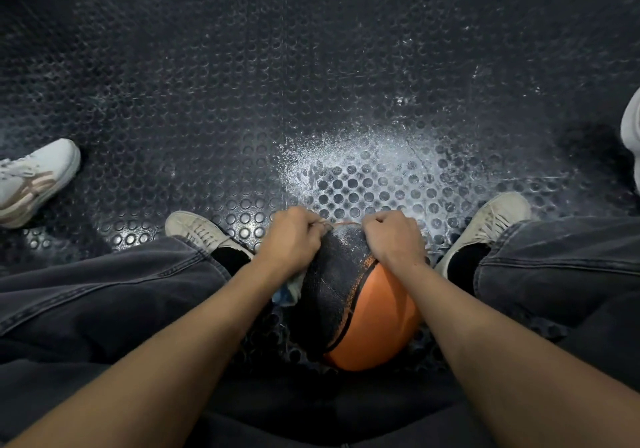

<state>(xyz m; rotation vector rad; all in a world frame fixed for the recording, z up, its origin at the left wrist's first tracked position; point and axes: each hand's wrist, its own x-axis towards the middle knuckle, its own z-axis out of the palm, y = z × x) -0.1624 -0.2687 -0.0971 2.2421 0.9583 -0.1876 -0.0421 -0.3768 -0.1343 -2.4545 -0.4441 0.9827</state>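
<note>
An orange and black basketball (360, 312) sits on the floor between my legs, its black panel scuffed and cracked. My left hand (291, 239) is curled at the ball's far left edge and grips a pale cloth (292, 286), which hangs out below the hand against the ball. My right hand (394, 239) lies on the ball's far right top with its fingers curled over the surface. Both forearms reach down from the bottom of the view.
The floor is dark studded rubber (242, 101), with a whitish powdery patch (363, 160) just beyond the ball. My two pale sneakers flank the ball, one on the left (197, 229) and one on the right (491, 222). Another person's white shoe (34, 181) stands at far left, one more white shoe (632, 125) at far right.
</note>
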